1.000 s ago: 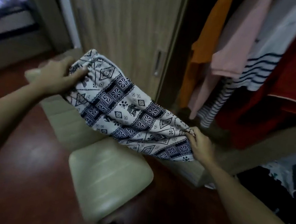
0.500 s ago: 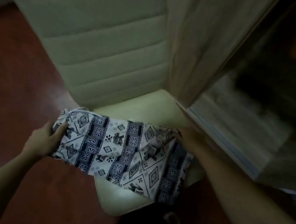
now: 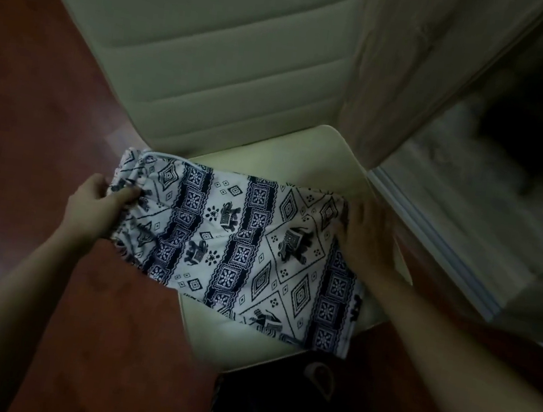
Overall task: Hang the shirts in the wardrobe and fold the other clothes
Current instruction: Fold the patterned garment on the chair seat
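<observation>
One red-brown floor under a cream padded chair, with a wooden wardrobe door just right of the chair. Spread across the chair's seat, a white-and-navy patterned garment, its left end overhanging the seat's edge. Left hand off the chair's left side, pinching the gathered end; right hand flat, fingers straight, pressing the other end onto the seat.

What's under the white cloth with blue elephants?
The patterned cloth lies mostly on a pale cream padded chair seat; its left end overhangs red-brown floor. The seat's covered middle is hidden.
</observation>
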